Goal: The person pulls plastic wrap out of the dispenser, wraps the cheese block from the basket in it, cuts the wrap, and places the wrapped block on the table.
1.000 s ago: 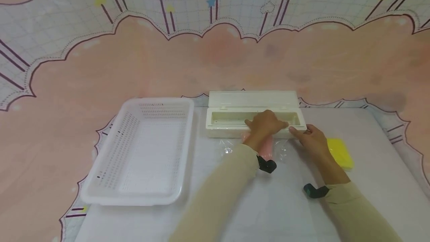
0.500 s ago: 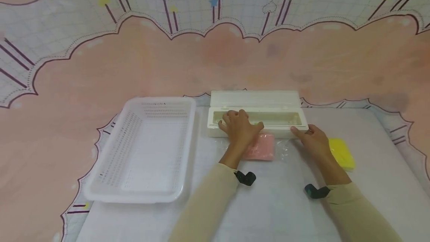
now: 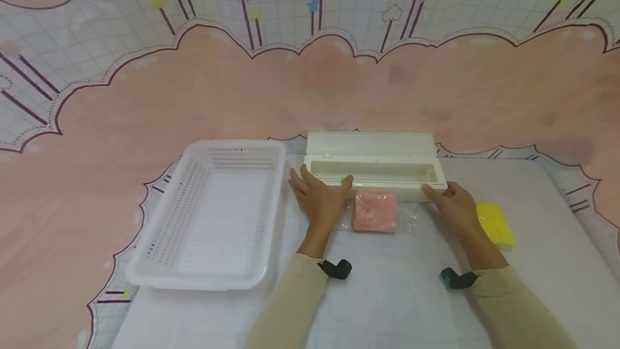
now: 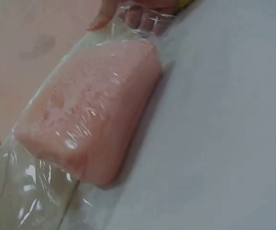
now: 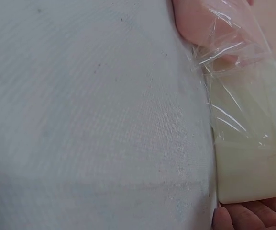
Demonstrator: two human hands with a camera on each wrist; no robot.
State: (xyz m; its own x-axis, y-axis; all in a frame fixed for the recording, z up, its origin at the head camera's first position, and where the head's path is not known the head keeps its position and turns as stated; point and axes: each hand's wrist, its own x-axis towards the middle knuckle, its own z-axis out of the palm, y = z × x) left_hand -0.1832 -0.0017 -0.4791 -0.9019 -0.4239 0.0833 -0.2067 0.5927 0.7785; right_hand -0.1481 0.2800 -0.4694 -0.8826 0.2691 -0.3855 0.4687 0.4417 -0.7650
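Observation:
A long white lidded box [image 3: 378, 189] lies with its lid [image 3: 370, 144] raised, showing a narrow trough inside. My right hand [image 3: 452, 206] grips its right end, thumb on the front rim and fingers around the side. At the left end is my left hand [image 3: 319, 195], fingers spread and thumb at the front rim beside a small green piece [image 3: 343, 179]. In front of the box sits a pink block [image 3: 375, 212]. The left wrist view shows clear, shiny plastic film [image 4: 30, 191] over and around this block [image 4: 94, 105].
A white perforated plastic basket [image 3: 273, 220] stands to the left of the box. To the right, partly behind my right forearm, lies a yellow block [image 3: 494, 225]. White cloth [image 3: 387, 295] covers the table, and a patterned backdrop [image 3: 310, 90] hangs behind.
My left hand has slid leftward along the box, from right of its middle to its left end, uncovering the pink block. The right hand keeps its grip at the right end.

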